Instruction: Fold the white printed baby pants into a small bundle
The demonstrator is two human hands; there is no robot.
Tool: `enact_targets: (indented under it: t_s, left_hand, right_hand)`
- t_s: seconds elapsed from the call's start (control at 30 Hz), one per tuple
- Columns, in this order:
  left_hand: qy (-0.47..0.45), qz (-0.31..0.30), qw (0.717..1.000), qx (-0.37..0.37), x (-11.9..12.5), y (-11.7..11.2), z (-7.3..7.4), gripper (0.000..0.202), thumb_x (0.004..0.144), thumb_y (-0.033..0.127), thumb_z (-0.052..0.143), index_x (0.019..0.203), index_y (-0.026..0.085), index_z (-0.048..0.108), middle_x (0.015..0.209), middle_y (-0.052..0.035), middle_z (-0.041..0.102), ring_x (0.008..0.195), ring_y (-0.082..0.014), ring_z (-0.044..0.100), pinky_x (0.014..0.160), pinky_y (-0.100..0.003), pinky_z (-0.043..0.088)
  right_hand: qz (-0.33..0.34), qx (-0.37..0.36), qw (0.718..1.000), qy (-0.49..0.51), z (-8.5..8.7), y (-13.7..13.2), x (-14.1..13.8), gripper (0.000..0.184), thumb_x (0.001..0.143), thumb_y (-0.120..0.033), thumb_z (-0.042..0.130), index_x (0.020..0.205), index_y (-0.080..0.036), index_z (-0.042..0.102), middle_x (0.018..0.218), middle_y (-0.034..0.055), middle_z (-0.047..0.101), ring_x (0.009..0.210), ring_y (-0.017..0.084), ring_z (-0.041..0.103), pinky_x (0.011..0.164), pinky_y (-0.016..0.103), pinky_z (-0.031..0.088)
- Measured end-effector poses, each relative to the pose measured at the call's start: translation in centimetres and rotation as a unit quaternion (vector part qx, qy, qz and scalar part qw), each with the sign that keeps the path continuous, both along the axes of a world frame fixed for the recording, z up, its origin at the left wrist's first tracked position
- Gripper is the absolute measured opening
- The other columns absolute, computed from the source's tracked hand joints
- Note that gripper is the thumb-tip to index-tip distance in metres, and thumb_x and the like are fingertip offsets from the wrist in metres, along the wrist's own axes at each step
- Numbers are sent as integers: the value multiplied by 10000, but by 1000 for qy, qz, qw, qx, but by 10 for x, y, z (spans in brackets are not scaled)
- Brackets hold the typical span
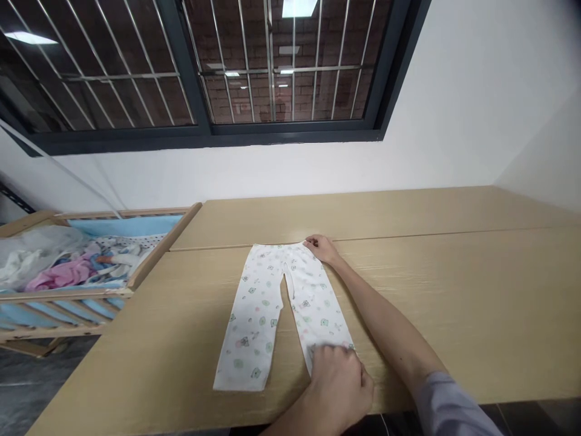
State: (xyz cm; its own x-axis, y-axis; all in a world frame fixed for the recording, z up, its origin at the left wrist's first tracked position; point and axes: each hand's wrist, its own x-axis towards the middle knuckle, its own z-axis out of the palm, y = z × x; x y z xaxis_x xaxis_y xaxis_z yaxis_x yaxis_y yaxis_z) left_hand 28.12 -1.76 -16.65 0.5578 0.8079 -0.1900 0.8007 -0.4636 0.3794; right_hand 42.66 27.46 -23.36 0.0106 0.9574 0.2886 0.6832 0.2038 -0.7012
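**White pants [254, 321] spread out at centre frame, two hands on the same side!**

And here they are, dotted with small green and grey prints, flat on the pale wooden table [454, 303], waistband towards the top, legs parted towards the bottom. Up at the waistband's right corner, the right hand [321, 249], thumb and fingers drawn together, pinching the edge! Down at lower centre, the left hand [340, 384], fingers curled in, knuckles up, over the bottom of the right-side leg; its fingertips are hidden, so whether it grips the cloth, I cannot tell. Over at far left, a wooden crib [166, 245] with blue lining, a pink cloth [63, 274] among the heaped fabrics. And across the top, a dark-framed window [290, 134] with metal bars behind!
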Motion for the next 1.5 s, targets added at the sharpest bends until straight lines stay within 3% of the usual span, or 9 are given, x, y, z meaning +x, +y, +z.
enact_targets:
  t_s: [0.13,0.37,0.57,0.67,0.8,0.93,1.17,1.4,1.5]
  left_hand:
    - [-16,-5,1000,24,-1,-4,-5,361,877,293,441,943,111,746,904,-181,742,865,-363,697,817,-537,509]
    - [-104,16,993,53,-15,-8,-5,276,898,286,471,806,178,708,780,-91,732,749,-253,677,683,-348,441]
    - [-243,93,965,19,-49,-9,26,341,928,313,447,604,210,445,549,30,546,513,-125,473,530,-302,227]
    - [-279,140,950,-12,-77,-13,37,395,948,376,406,593,214,344,521,44,433,512,-117,421,525,-281,241]
    - [-277,213,937,-1,-118,-20,37,433,952,456,370,590,223,336,535,40,401,533,-117,418,539,-260,281]
    - [-238,257,936,22,-156,-29,26,461,955,498,352,583,225,333,535,33,412,526,-117,425,539,-258,285]
    - [-71,370,926,37,-201,-35,3,407,945,433,342,623,226,480,619,-20,603,611,-174,581,603,-285,310]
    - [77,392,917,-11,-207,-31,6,348,998,347,372,789,242,630,845,-43,751,833,-271,715,617,-312,314]
    - [109,400,910,10,-207,-36,8,378,993,410,415,716,246,613,749,-28,736,754,-279,720,572,-309,318]
  right_hand:
    - [10,-3,1000,-3,3,-2,-2,220,836,-394,647,951,-212,692,910,36,714,871,190,638,841,306,467]
    - [36,-24,999,11,18,-4,-5,138,834,-306,597,911,-192,596,813,8,668,738,152,605,698,253,454]
    - [38,-42,998,5,63,3,-23,245,771,-219,647,995,-207,548,723,-36,616,629,133,569,567,220,404]
    - [43,-46,998,-2,89,8,-47,266,740,-188,670,980,-206,557,705,-37,620,616,130,575,563,217,407]
    - [47,-47,998,-17,110,18,-87,257,722,-167,666,960,-199,576,717,-29,636,645,132,587,590,219,420]
    - [41,-52,997,-43,107,25,-131,257,729,-163,647,978,-189,589,806,4,664,704,143,601,613,223,427]
    - [24,-75,992,-103,71,23,-196,279,757,-146,625,1026,-201,582,999,86,663,833,222,631,660,281,442]
    - [49,-89,986,-130,64,20,-209,212,799,-97,605,993,-182,584,972,112,691,862,241,653,679,287,438]
    - [86,-64,986,-129,71,11,-205,144,908,-173,537,1047,-187,575,1011,99,701,923,224,652,744,286,449]
